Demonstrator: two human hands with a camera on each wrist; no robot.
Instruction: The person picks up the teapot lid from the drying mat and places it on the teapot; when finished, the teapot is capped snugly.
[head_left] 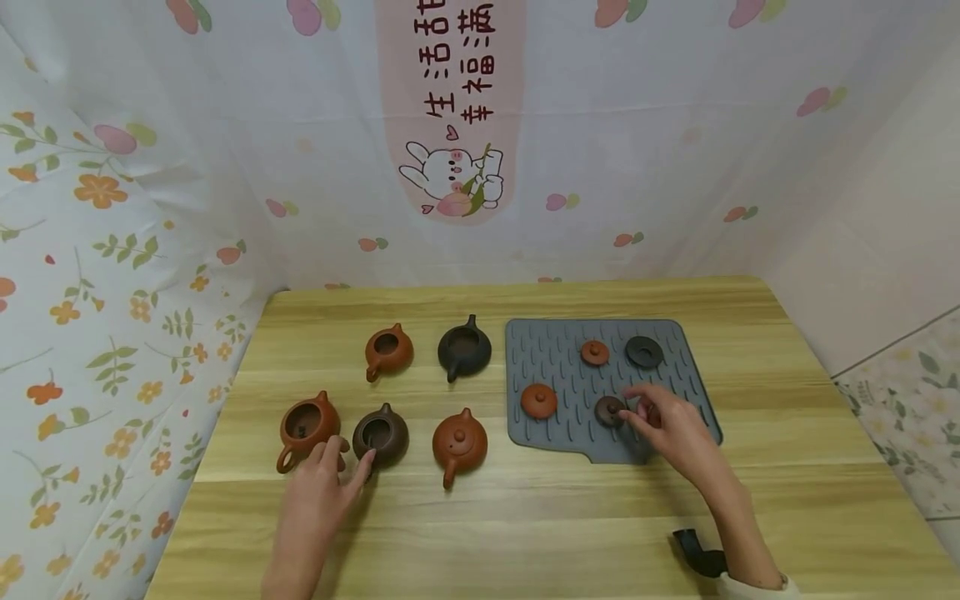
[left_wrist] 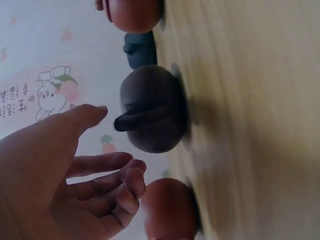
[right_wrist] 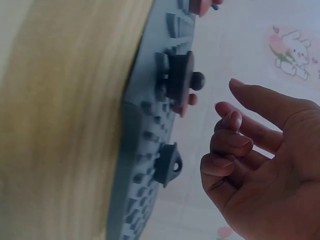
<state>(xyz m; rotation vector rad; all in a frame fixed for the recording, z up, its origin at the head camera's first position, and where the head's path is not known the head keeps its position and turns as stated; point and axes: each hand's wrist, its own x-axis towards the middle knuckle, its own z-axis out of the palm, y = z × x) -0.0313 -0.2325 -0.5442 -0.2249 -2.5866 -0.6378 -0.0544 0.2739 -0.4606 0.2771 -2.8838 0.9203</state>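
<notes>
In the head view my left hand (head_left: 318,487) hovers by the handle side of a dark brown teapot (head_left: 393,446), which has no lid on. The left wrist view shows a gap between thumb and fingers, with the teapot's handle (left_wrist: 142,120) just beyond the thumb tip. My right hand (head_left: 671,425) is close to a dark brown teapot lid (head_left: 610,411) on a grey ridged mat (head_left: 570,442). Seen from the right wrist, the thumb and loosely bent fingers stay apart from the lid's round knob (right_wrist: 197,81). Neither hand holds anything.
Left of the mat stand a lidless orange teapot (head_left: 324,425), a smaller lidless orange teapot (head_left: 401,354), a lidless black teapot (head_left: 474,358) and a lidded orange teapot (head_left: 460,450). Two orange lids (head_left: 538,402) and a black lid (head_left: 644,352) lie on the mat.
</notes>
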